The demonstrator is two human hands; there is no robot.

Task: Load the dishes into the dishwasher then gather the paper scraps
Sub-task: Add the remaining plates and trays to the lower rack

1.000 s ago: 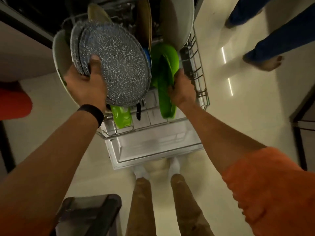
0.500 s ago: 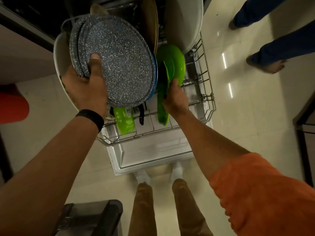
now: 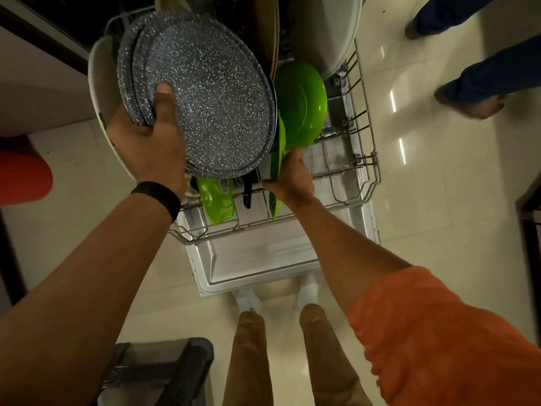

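Grey speckled plates (image 3: 210, 101) (white flecks), bright green bowl (image 3: 304, 104)

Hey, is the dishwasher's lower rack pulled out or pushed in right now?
Pulled out. The wire rack sits over the lowered door, with the green bowl standing in it in open view.

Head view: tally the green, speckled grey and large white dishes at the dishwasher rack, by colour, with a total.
Green: 3 (green bowl, green plate in the right hand, green lid-like piece)
Speckled grey: 3 (speckled grey plates stacked in the left hand, judging by rims)
White: 2 (left white dish, upper-right white dish)
Total: 8
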